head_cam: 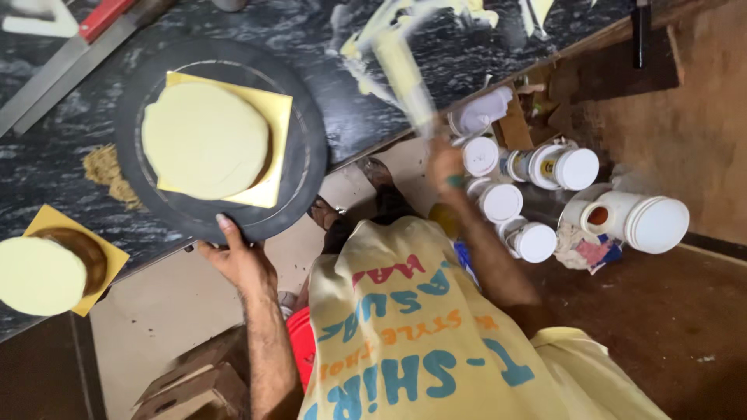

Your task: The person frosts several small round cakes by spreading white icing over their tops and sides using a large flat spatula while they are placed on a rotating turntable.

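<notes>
While left hand [237,260] grips turntable [148,194] rim, right hand [445,167] is clamped on blurred spatula [405,74]; cake [204,140] top iced, sides bare.

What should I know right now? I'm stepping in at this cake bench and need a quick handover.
Left hand grips the near rim of the dark turntable. Right hand holds a cream-coated spatula, blurred, raised over the marble counter.
The cake on its yellow board has cream on top; its side shows brown. A second cake sits at the left.
</notes>
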